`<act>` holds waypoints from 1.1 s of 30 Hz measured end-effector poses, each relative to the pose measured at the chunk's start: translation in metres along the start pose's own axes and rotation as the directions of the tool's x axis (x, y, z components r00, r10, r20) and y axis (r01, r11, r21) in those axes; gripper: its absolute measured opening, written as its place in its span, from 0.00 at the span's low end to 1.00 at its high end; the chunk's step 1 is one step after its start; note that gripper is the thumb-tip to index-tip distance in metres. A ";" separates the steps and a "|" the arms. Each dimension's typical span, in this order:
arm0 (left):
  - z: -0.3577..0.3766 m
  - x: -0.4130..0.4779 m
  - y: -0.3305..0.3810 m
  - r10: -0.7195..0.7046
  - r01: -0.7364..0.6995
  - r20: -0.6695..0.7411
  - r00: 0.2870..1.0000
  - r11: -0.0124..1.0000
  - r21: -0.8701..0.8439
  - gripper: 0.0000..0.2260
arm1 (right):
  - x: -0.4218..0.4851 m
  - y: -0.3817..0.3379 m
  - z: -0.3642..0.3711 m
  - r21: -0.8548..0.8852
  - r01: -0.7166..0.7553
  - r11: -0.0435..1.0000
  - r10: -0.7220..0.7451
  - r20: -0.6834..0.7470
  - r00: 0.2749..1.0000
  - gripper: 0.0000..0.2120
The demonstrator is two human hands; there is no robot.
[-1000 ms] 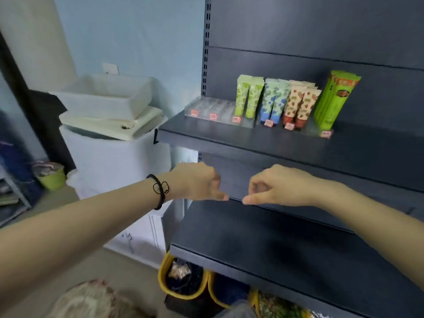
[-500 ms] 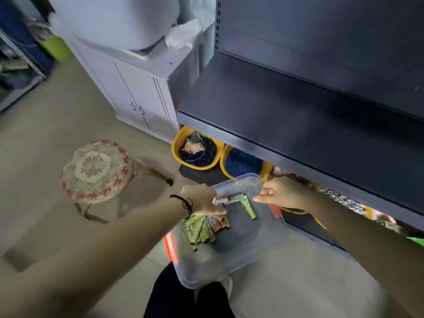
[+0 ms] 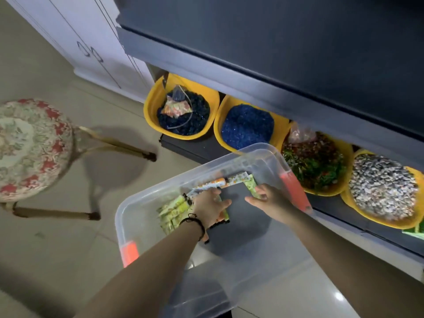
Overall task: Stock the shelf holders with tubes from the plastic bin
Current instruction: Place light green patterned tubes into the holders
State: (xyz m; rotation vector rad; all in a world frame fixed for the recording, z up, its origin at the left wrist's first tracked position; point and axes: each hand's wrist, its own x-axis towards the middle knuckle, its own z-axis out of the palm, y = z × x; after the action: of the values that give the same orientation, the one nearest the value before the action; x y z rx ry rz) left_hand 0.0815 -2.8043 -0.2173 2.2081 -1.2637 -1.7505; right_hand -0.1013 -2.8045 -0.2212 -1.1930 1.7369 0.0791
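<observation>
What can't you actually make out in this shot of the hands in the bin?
- Head view: how many tubes lie in the plastic bin; the left hand covers part of the pile.
- Whether the right hand grips the green tube or only touches it.
- The print on the tubes, too small and blurred.
- The shelf holders, outside the frame.

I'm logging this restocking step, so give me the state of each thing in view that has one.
Plastic bin: open, no lid, tubes inside.
Tubes: lying loose in the bin.
Left hand: in the bin, on the tubes.
Right hand: in the bin, touching a green tube.
Yellow bowls: full, under the shelf.
Cabinet doors: shut.
Stool: upright.
</observation>
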 end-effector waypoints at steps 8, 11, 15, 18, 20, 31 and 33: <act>0.024 0.054 -0.022 0.066 -0.036 -0.087 0.994 0.951 0.308 0.17 | 0.061 0.021 0.038 0.033 0.013 0.999 -0.011 -0.063 0.998 0.29; 0.027 0.055 -0.031 0.069 -0.019 -0.110 0.992 0.916 0.401 0.19 | 0.066 0.029 0.049 0.024 0.017 1.000 -0.016 -0.077 0.997 0.26; 0.027 0.059 -0.035 0.101 -0.012 -0.154 0.983 0.869 0.494 0.21 | 0.072 0.031 0.055 -0.013 -0.015 1.000 0.014 -0.123 0.992 0.19; 0.027 0.063 -0.036 0.093 0.028 -0.208 0.974 0.857 0.515 0.19 | 0.076 0.032 0.057 -0.021 -0.050 0.999 0.048 -0.094 0.994 0.23; 0.030 0.066 -0.038 0.109 0.027 -0.214 0.971 0.835 0.549 0.17 | 0.079 0.033 0.059 -0.060 -0.054 0.997 0.052 -0.037 0.998 0.23; 0.045 0.066 -0.047 0.146 0.013 -0.234 0.961 0.824 0.566 0.20 | 0.089 0.039 0.072 -0.137 0.012 0.990 -0.007 0.040 0.999 0.08; 0.047 0.061 -0.050 0.166 -0.030 -0.172 0.971 0.799 0.600 0.26 | 0.088 0.039 0.072 -0.132 0.029 0.991 -0.022 0.052 0.998 0.07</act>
State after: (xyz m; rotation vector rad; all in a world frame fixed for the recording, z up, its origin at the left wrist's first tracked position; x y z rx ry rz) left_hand 0.0717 -2.7891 -0.3069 2.4675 -2.0395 -1.1187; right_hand -0.0840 -2.8058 -0.3397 -1.2986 1.6932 0.2111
